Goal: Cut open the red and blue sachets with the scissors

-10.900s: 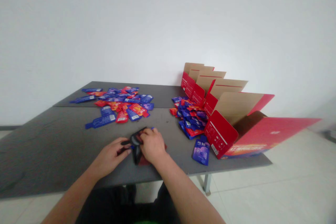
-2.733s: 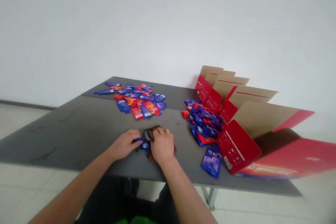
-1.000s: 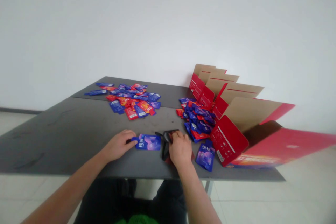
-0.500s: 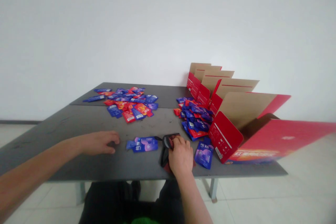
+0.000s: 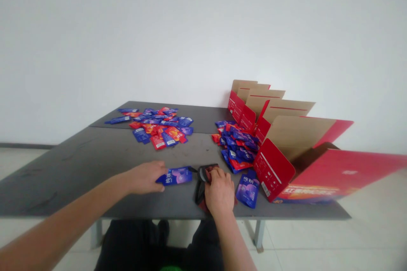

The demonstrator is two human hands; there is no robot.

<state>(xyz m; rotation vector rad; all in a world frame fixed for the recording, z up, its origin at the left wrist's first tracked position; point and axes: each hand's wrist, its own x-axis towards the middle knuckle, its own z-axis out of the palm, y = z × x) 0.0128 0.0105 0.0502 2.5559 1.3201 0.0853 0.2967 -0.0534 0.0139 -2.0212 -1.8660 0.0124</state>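
A flat blue pouch [image 5: 178,175] with a purple fruit picture lies on the table in front of me. My left hand [image 5: 149,177] is at its narrow left end, fingers closed over that end and partly hiding it. My right hand [image 5: 220,188] is wrapped round a black hand-held tool [image 5: 201,172] with a rounded top. Its black tip reaches the pouch's right end, and the palm hides much of the tool. Reddish-brown material shows under the right hand. Another blue pouch [image 5: 248,188] lies flat just right of that hand.
A loose spread of blue and red pouches [image 5: 159,123] lies at the back left. A heaped pile of pouches [image 5: 237,144] is at the right, against a row of open red cardboard boxes [image 5: 275,169]. The grey table [image 5: 95,156] ends close before my legs.
My left hand has moved right and closed on the left end of the blue pouch. The right hand stays on the black tool. The view has shifted slightly.
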